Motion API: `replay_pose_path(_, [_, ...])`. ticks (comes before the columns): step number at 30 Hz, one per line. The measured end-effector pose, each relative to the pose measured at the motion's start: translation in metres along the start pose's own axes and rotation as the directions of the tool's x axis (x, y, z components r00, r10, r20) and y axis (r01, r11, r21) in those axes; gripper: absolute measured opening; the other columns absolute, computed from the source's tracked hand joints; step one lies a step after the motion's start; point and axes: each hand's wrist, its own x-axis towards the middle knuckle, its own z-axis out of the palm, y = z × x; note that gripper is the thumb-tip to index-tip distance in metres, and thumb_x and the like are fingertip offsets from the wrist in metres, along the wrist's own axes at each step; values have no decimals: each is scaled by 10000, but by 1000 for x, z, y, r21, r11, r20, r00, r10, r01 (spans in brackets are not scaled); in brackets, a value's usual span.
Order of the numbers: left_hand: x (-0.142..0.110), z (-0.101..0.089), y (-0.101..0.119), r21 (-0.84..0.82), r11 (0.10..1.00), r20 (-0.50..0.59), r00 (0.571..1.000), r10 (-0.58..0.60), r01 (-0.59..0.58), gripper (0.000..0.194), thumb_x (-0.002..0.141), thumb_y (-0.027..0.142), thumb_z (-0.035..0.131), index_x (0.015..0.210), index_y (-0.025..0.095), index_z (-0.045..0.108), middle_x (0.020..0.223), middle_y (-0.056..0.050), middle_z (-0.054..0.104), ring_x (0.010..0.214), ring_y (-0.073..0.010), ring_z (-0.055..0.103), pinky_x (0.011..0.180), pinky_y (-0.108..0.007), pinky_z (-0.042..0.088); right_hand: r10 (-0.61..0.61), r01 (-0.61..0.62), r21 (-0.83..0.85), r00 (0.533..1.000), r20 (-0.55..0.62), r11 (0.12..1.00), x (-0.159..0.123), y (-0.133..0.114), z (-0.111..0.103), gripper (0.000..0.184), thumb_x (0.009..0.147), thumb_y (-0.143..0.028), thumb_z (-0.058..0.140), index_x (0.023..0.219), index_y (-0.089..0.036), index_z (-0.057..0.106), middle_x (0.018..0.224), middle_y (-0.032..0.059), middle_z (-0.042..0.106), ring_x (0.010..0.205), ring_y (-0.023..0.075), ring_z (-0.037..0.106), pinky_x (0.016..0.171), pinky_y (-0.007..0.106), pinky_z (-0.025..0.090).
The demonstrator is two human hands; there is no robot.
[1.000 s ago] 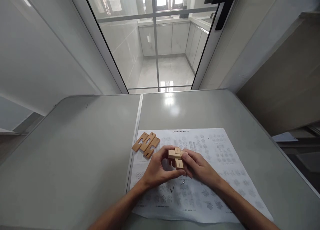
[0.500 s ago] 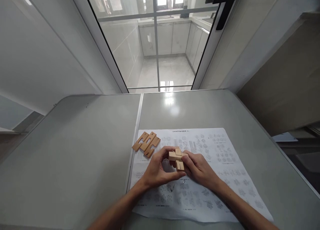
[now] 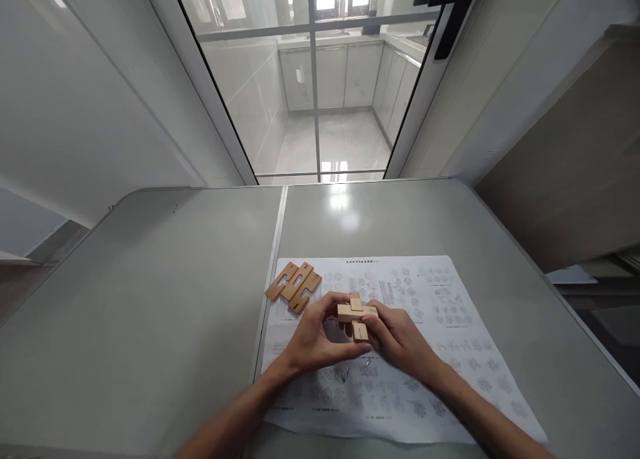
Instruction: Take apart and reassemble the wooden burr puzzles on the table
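A small wooden cross-shaped puzzle [image 3: 356, 314] of interlocked blocks is held above a printed instruction sheet [image 3: 440, 312]. My left hand [image 3: 313, 339] grips it from the left, thumb below and fingers curled over the top. From the right, my right hand [image 3: 395, 336] pinches the same puzzle with closed fingers. A few loose flat notched wooden pieces [image 3: 294, 286] lie at the sheet's upper left corner, just beyond my left hand.
The sheet lies on a grey two-panel table [image 3: 150, 299] with a seam down the middle. Behind the table stands a glass door [image 3: 315, 79] with a black handle [image 3: 447, 9]. A beige wall panel [image 3: 565, 159] rises at the right.
Both hands with the puzzle have shifted slightly lower and rightward, and the puzzle has turned a little in the fingers. The loose pieces have not moved.
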Motion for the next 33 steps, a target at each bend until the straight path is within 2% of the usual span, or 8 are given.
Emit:
replay_pose_path(13, [-1,-1,3,36,999,-13,1000,5,-4,607,701,377,957,1163,189,612,960,-47,732,876,-204,702,797,-311,574,19,-19,3,1000,24,1000,1,-2,-3,426,1128,-523,397,840,-233,519,651,-34,564,565,152,498,577,266,376])
replay_pose_path(16, [-2,2,3,28,999,-66,997,27,-25,608,703,348,959,1177,196,609,1008,-59,731,926,-214,707,824,-314,575,41,-41,28,999,3,999,3,-2,-6,443,1130,-525,394,824,-230,520,671,-25,568,587,154,510,597,276,395])
replay_pose_path(19, [-1,2,0,-30,998,-169,984,48,-54,612,742,325,936,1226,220,576,1042,-51,722,918,-201,711,817,-313,583,49,-48,17,995,-92,999,4,-3,-8,438,1142,-497,354,857,-229,553,667,-21,553,590,163,504,618,298,415])
replay_pose_path(22, [1,0,-4,-88,994,-300,953,36,-65,605,785,328,910,1263,241,548,1139,-61,708,928,-188,718,818,-310,586,46,-62,-73,978,-202,995,5,-3,-9,298,1112,-454,464,963,-230,592,755,4,593,648,181,528,636,316,442])
replay_pose_path(25, [4,-4,-7,-140,989,-368,930,-9,-46,590,813,344,895,1274,240,542,1190,-72,692,953,-186,723,814,-303,585,-43,5,-175,976,-214,985,6,-3,-9,147,1055,-383,589,1064,-237,591,946,53,638,778,208,582,714,342,506])
replay_pose_path(27, [5,-5,-7,-166,986,-381,924,-37,-28,596,820,355,892,1285,238,537,1210,-76,686,958,-184,723,812,-300,584,-108,70,-233,982,-155,970,7,-1,-9,248,1025,-371,641,1232,-246,584,1157,105,635,978,257,625,853,397,553])
replay_pose_path(30, [4,-5,-6,-181,983,-368,928,-62,-6,604,825,360,892,1295,235,534,1223,-83,693,965,-187,724,824,-307,584,-162,133,-335,985,-61,933,6,3,-8,628,951,-428,758,1495,-280,481,1429,161,529,1308,362,533,1067,530,516])
replay_pose_path(33, [3,-3,-5,-179,984,-350,935,-62,-1,594,825,351,890,1286,228,535,1201,-87,706,951,-188,728,817,-308,584,-200,174,-409,980,-20,896,5,5,-7,721,906,-428,815,1527,-292,477,1468,168,518,1385,406,468,1128,606,464])
